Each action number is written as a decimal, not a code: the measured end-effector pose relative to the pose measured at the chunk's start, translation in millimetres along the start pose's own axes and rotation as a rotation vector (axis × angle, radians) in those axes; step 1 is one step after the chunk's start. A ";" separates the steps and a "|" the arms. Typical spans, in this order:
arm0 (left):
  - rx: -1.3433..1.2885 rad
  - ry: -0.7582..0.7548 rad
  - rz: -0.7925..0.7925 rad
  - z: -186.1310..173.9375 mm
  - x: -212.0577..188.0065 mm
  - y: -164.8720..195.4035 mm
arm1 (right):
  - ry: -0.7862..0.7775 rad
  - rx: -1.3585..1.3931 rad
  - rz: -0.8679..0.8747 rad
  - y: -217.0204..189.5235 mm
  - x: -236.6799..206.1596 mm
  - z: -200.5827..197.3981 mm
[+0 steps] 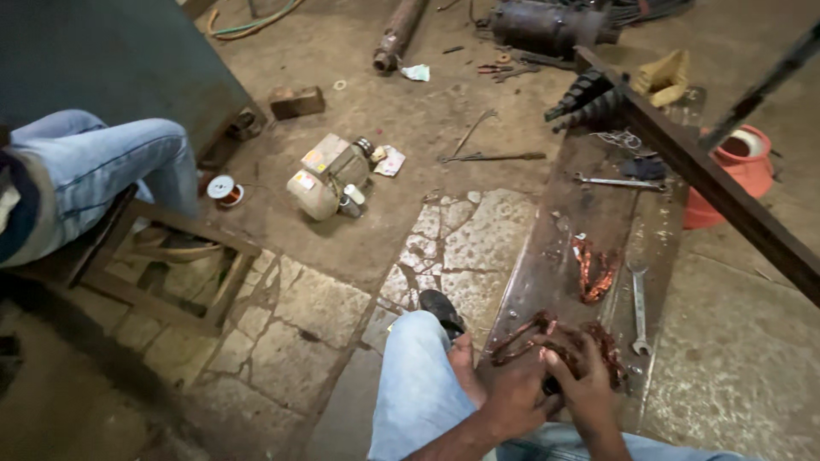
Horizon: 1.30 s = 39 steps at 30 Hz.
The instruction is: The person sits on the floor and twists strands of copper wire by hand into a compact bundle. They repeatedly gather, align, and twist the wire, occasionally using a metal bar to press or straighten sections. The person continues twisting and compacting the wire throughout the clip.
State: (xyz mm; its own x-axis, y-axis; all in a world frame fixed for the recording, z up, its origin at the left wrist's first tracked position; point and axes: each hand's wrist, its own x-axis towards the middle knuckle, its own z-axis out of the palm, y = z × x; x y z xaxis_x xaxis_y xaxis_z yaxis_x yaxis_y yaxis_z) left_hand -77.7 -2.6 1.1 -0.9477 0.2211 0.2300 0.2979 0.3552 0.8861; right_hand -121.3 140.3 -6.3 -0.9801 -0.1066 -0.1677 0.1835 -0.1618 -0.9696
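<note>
The fingertips of the left hand (512, 393) and right hand (589, 388) were buried in the tangle of copper wire (564, 341), so each grip could not be made out. Both forearms ran off the bottom edge. The seated person (77, 179) at left was cut by the frame, only jeans-clad legs showing. The motor housing (547, 26) was cropped at the top, and the orange vessel (735, 171) lay partly behind the dark steel bar (709, 183)

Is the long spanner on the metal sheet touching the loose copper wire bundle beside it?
Apart. The head view shows bare sheet between the spanner and the copper wire bundle.
</note>
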 end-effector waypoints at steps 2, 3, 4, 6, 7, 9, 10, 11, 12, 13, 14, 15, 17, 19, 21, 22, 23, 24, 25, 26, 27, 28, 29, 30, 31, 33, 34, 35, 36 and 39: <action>-0.007 0.029 -0.015 -3.8 0.8 5.6 | -0.019 0.024 0.014 -3.7 -1.7 -0.5; 0.003 0.021 -0.063 -4.5 1.7 7.9 | -0.039 0.023 0.032 -4.8 -3.5 -0.2; 0.013 0.013 -0.110 -5.2 1.8 9.1 | -0.058 0.022 0.050 -5.7 -4.8 -0.7; -0.079 0.028 -0.152 -6.0 0.3 9.3 | -0.092 0.008 0.052 -6.4 -5.4 0.3; -0.126 0.036 -0.172 -5.9 -1.1 8.1 | -0.105 -0.007 0.037 -6.3 -5.4 0.4; -0.196 -0.061 -0.204 -5.2 -4.6 3.6 | -0.130 -0.069 -0.020 -5.9 -4.6 -1.0; -0.232 -0.111 -0.220 -4.7 -6.7 0.9 | -0.142 -0.118 -0.062 -5.7 -4.3 -2.4; -0.145 -0.079 -0.143 -3.5 -7.7 -1.9 | -0.153 -0.166 -0.106 -5.5 -3.5 -4.1; -0.057 -0.045 -0.066 -2.3 -8.8 -4.6 | -0.131 -0.154 -0.061 -5.2 -2.9 -6.0; 0.032 -0.010 0.010 -1.7 -9.5 -7.5 | -0.111 -0.143 -0.015 -4.9 -2.6 -7.9; 0.079 -0.014 0.032 -1.2 -9.8 -10.2 | -0.091 -0.133 0.032 -4.3 -2.6 -9.3; 0.124 -0.020 0.054 -0.7 -10.5 -12.4 | -0.075 -0.138 0.075 -3.2 -3.6 -10.0; 0.176 -0.060 0.052 -0.2 -10.8 -16.3 | -0.036 -0.146 0.159 -1.6 -4.9 -11.4; 0.189 -0.126 0.001 -0.1 -10.2 -19.9 | -0.077 -0.201 0.106 -0.2 -5.7 -11.7; 0.257 -0.134 -0.022 0.1 -8.7 -23.4 | -0.099 -0.234 0.066 1.3 -7.2 -10.1; 0.290 -0.139 -0.033 0.6 -7.4 -24.9 | -0.100 -0.240 0.052 2.2 -8.5 -8.9; 0.200 -0.163 -0.030 0.3 -6.8 -26.4 | -0.101 -0.246 0.038 3.1 -9.9 -6.6; 0.110 -0.188 -0.027 0.0 -5.5 -27.5 | -0.108 -0.229 0.064 3.9 -10.8 -4.1; 0.020 -0.211 -0.024 -0.4 -4.9 -27.7 | -0.114 -0.214 0.090 4.6 -11.1 -1.0; 0.009 -0.190 0.000 -0.9 -4.4 -27.8 | -0.121 -0.198 0.115 5.0 -11.3 1.9; -0.001 -0.170 0.024 -1.4 -4.0 -27.5 | -0.079 -0.195 0.133 4.3 -13.2 2.5; -0.012 -0.149 0.047 -2.4 -4.0 -27.4 | -0.038 -0.194 0.152 3.4 -14.8 3.0; -0.072 -0.115 -0.003 -3.1 -4.0 -26.4 | 0.004 -0.192 0.172 2.7 -16.9 3.3; -0.132 -0.080 -0.053 -4.0 -4.1 -24.7 | 0.016 -0.169 0.126 2.2 -18.5 3.7; -0.192 -0.045 -0.102 -5.2 -3.9 -22.7 | 0.027 -0.146 0.079 1.6 -18.7 4.0; -0.060 -0.091 -0.090 -7.0 -3.6 -18.5 | 0.082 -0.103 0.065 1.3 -19.0 4.2; 0.007 -0.113 -0.083 -7.5 -3.1 -16.6 | 0.125 -0.083 0.099 1.1 -18.8 4.2; -0.078 -0.126 -0.136 -7.1 -3.1 -14.6 | 0.169 -0.062 0.135 0.9 -18.9 4.2; -0.163 -0.139 -0.188 -6.0 -3.0 -12.9 | 0.175 -0.017 0.136 0.6 -18.6 4.4; -0.292 -0.149 -0.248 -2.3 -4.0 -10.5 | 0.150 0.049 0.141 -5.1 -17.6 3.1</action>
State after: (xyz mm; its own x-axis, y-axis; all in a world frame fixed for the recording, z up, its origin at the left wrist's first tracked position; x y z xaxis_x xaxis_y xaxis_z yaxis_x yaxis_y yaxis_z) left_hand -77.3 -9.2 -8.2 -0.9534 0.2979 -0.0473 -0.0032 0.1466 0.9892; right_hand -104.8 139.9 2.1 -0.9441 0.0148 -0.3295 0.3198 -0.2033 -0.9254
